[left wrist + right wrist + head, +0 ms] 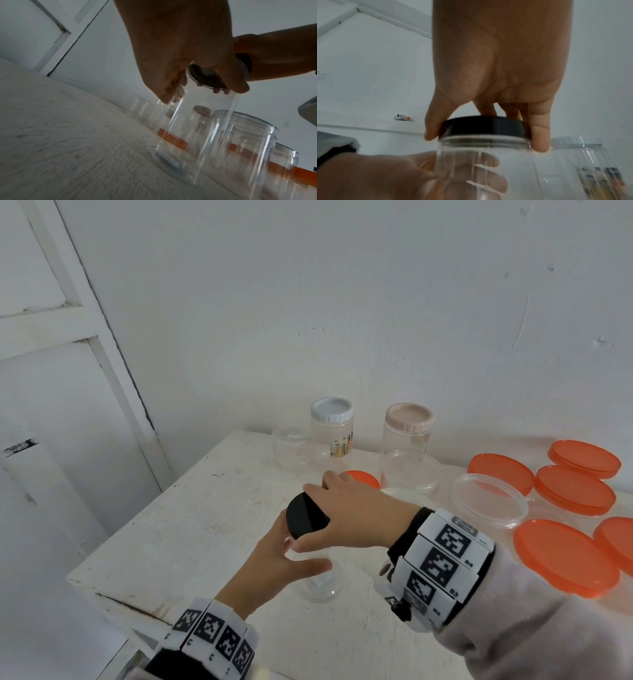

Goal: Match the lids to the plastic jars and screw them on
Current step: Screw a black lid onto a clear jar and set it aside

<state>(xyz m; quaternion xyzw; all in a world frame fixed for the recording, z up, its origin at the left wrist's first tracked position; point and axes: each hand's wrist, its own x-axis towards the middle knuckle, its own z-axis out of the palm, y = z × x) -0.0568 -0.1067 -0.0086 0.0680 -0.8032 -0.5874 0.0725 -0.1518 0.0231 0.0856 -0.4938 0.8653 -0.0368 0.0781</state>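
Note:
A tall clear plastic jar (320,580) (197,119) (481,162) stands on the white table (178,535), near its front left. My left hand (284,559) (171,56) (412,174) wraps round the jar's upper body. A black round lid (305,517) (485,126) sits on the jar's mouth, tilted in the head view. My right hand (346,515) (498,70) grips this lid from above, thumb on one side and fingers on the other. The jar's threaded neck (484,139) shows just under the lid.
At the back stand a jar with a white lid (331,409), a jar with a beige lid (409,416) and an open small jar (291,448). Wide open tubs (489,501) and several orange lids (567,558) fill the right side. The table's left edge (102,556) is close.

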